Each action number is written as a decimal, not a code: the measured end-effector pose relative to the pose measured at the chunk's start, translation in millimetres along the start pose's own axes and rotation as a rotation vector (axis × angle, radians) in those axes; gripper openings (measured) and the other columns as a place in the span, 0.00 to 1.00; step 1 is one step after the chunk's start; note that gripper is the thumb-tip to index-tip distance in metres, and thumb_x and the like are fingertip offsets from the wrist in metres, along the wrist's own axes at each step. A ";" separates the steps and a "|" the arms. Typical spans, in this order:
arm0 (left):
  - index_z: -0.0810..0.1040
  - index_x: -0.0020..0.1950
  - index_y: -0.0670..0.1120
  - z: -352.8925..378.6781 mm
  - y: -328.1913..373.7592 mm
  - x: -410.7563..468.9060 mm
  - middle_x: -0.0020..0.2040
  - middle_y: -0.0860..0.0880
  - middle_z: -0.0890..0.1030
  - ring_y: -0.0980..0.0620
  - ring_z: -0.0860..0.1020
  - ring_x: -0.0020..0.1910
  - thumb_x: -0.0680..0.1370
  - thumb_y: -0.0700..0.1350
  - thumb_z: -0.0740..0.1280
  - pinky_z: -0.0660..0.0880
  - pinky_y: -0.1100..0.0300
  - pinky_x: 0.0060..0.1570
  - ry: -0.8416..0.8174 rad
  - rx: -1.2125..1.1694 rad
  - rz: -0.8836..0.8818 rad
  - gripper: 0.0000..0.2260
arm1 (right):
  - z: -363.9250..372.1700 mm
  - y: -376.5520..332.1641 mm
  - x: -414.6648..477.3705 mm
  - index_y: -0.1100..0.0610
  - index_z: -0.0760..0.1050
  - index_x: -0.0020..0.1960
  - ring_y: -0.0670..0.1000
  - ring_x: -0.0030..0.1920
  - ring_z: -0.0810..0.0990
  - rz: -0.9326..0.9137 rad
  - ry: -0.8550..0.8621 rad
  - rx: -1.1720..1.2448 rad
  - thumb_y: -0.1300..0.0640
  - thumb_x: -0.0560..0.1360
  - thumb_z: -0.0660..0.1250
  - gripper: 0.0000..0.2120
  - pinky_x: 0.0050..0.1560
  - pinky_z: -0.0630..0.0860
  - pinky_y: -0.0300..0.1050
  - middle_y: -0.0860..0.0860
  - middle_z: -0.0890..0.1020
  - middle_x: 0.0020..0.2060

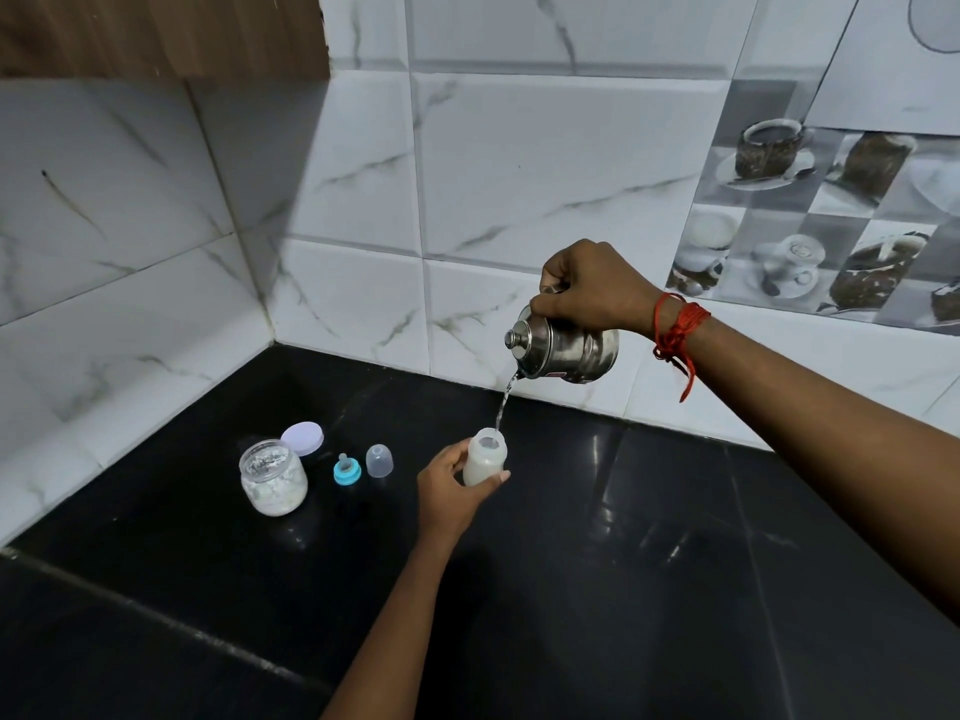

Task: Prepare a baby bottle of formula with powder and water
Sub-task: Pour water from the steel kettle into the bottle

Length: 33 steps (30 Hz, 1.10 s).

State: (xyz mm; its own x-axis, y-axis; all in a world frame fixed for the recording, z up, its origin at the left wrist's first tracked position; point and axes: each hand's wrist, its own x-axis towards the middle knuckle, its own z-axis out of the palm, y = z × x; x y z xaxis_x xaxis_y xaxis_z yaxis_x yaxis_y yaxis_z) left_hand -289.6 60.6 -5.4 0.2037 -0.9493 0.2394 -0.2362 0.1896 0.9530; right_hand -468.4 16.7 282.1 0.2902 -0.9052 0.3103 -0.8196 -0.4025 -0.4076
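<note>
One kettle (566, 350) in right hand (592, 291) fills bottle (485, 462) in left hand (452, 493).

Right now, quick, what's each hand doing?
Left hand: closed round the baby bottle, holding it upright.
Right hand: closed, gripping the steel kettle by its handle, pouring water into the bottle.

A single wide-angle view from the person's head looks forward and down onto the black table (675, 511) and into the corner where two tiled walls (519, 189) meet. The camera sits above and behind both forearms, which come in from the bottom and right edges. The left hand (452, 491) with the bottle (485, 459) falls near the middle, within arm's reach. The right hand (592, 288) with the kettle (571, 356) is higher and rightward. Tile lines bow toward the edges.
</note>
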 end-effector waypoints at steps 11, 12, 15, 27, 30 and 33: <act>0.83 0.55 0.54 6.4 -5.7 -5.5 0.52 0.55 0.85 0.61 0.83 0.50 0.64 0.44 0.85 0.78 0.69 0.47 0.010 -0.003 0.015 0.22 | -1.1 3.6 -1.6 0.60 0.79 0.37 0.45 0.31 0.74 -0.016 -0.013 -0.019 0.55 0.70 0.74 0.09 0.35 0.71 0.40 0.46 0.77 0.28; 0.83 0.55 0.55 6.7 -6.5 -5.9 0.52 0.55 0.85 0.59 0.83 0.50 0.64 0.45 0.85 0.79 0.67 0.47 0.013 -0.003 0.017 0.22 | -0.6 3.8 -2.0 0.60 0.79 0.37 0.45 0.31 0.74 -0.020 -0.014 -0.021 0.55 0.70 0.74 0.09 0.35 0.71 0.39 0.46 0.77 0.28; 0.82 0.53 0.58 7.6 -7.1 -6.7 0.52 0.56 0.86 0.57 0.84 0.50 0.64 0.46 0.86 0.81 0.63 0.48 0.018 -0.007 0.023 0.22 | -0.1 3.7 -2.5 0.60 0.79 0.36 0.46 0.31 0.74 -0.022 -0.017 -0.018 0.55 0.70 0.74 0.09 0.36 0.71 0.40 0.46 0.77 0.28; 0.81 0.51 0.63 6.9 -7.4 -8.6 0.51 0.56 0.85 0.59 0.84 0.50 0.64 0.45 0.86 0.82 0.60 0.50 0.024 0.009 0.026 0.23 | -3.6 2.5 -2.0 0.59 0.78 0.35 0.48 0.32 0.74 -0.041 -0.009 -0.027 0.55 0.70 0.74 0.09 0.38 0.71 0.41 0.49 0.77 0.29; 0.82 0.53 0.59 6.9 -9.9 -7.7 0.52 0.56 0.85 0.58 0.84 0.51 0.64 0.46 0.86 0.83 0.58 0.50 0.018 0.014 0.023 0.23 | -3.6 2.3 -1.7 0.60 0.79 0.36 0.49 0.33 0.74 -0.043 -0.005 -0.026 0.55 0.70 0.74 0.09 0.38 0.72 0.42 0.50 0.78 0.30; 0.83 0.55 0.56 7.4 -11.1 -7.1 0.53 0.55 0.85 0.57 0.84 0.52 0.64 0.47 0.85 0.83 0.58 0.51 0.012 0.016 0.021 0.22 | -3.6 2.7 -1.0 0.58 0.78 0.36 0.47 0.33 0.74 -0.037 -0.009 -0.022 0.55 0.70 0.74 0.09 0.37 0.72 0.41 0.48 0.78 0.29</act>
State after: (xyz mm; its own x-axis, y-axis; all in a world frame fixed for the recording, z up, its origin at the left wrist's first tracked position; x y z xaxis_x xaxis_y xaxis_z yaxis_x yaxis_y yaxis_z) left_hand -295.4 63.4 -19.1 0.2098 -0.9422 0.2613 -0.2556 0.2051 0.9448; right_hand -472.6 17.1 283.8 0.3253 -0.8909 0.3170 -0.8187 -0.4331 -0.3770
